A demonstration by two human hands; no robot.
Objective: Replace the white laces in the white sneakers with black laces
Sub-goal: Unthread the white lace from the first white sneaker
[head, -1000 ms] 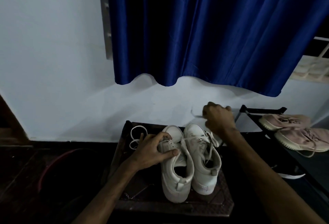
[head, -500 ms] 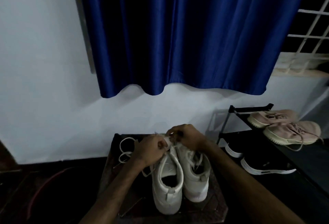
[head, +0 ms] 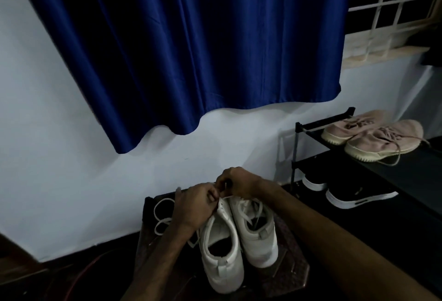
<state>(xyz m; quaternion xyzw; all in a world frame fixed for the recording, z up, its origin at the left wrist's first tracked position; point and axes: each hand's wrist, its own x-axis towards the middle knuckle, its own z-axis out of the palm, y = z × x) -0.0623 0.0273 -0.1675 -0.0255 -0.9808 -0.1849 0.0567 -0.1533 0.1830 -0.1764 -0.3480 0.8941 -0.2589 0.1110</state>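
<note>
Two sneakers stand side by side on the worktop [head: 290,262], heels toward the person, long axes running away to the wall. Left hand [head: 195,206] grips the left sneaker [head: 221,253] at its far end. Right hand [head: 241,182], touching it, pinches a lace [head: 227,197] there.

Your two white leather sneakers [head: 239,238] stand side by side, heels toward you, on the dark wooden low stool [head: 291,269]. A loose white lace [head: 162,214] lies on the stool just left of them. Your left hand [head: 196,205] sits on the left sneaker's far end. It touches your right hand [head: 241,183], which is on the threaded white lace [head: 259,207]. To the right stands a black metal shoe rack [head: 296,152], with pink fabric sneakers [head: 373,138] on top and black white-soled shoes [head: 354,195] below. A blue satin curtain [head: 191,49] hangs behind.
</note>
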